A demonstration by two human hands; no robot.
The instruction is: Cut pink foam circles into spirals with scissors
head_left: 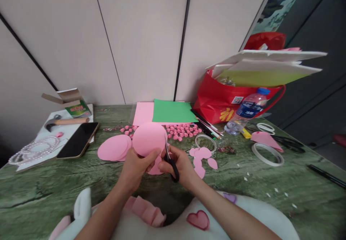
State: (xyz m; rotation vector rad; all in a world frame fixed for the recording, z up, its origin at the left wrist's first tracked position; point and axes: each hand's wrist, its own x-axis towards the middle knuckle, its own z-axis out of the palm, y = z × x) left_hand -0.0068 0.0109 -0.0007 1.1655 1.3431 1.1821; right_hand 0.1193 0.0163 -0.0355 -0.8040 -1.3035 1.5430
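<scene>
My left hand (pixel 141 162) pinches the lower edge of a round pink paper disc (pixel 149 139), held up above the table. In my right hand (pixel 178 164) is a pair of scissors (pixel 173 166) with black handles, its blades pointing up at the disc's right edge. Whether the blades are cutting into the paper I cannot tell. Below the hands lies another pink paper piece (pixel 155 168), partly hidden by them. To the left rests a stack of pink paper ovals (pixel 112 148). Small pink petal shapes (pixel 201 157) lie to the right of the scissors.
Pink beads or balls (pixel 181 131) lie behind the disc, near green paper (pixel 174 110). A phone (pixel 78 140), hammer (pixel 67 122) and pearl string (pixel 35 149) are at left. A bottle (pixel 247 112), red bag (pixel 216 97), tape rolls (pixel 267 154) and pen (pixel 327 175) are at right.
</scene>
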